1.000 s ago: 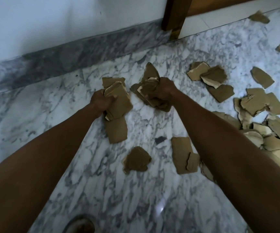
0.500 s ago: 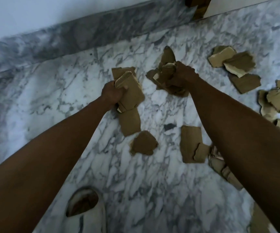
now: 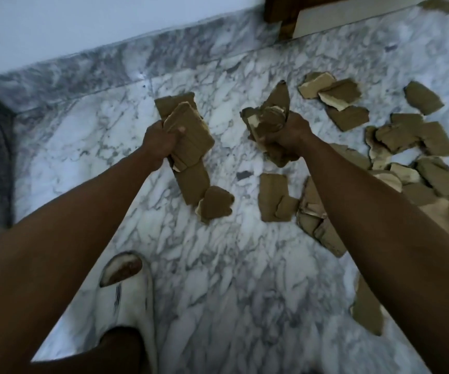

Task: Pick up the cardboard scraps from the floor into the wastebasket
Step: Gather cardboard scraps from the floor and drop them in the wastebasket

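Left hand [image 3: 161,140] fingers curled tight round flat stack of torn brown cardboard scraps [image 3: 188,130], long axis running away from wrist; right hand [image 3: 288,136] clenched round crumpled brown cardboard bundle [image 3: 267,117]. Both fists full, above white grey-veined marble floor [image 3: 231,279]. Loose brown scraps heap [image 3: 412,155] lies on floor right of right hand, so right hand nearer. Wastebasket not in view; direction from grip cannot tell. White slipper [image 3: 126,298] below left hand

No text, label, brand or number can be read anywhere. The only marking is a few short dark stripes on the white slipper [image 3: 126,300] at 7 o'clock; they form no letters.
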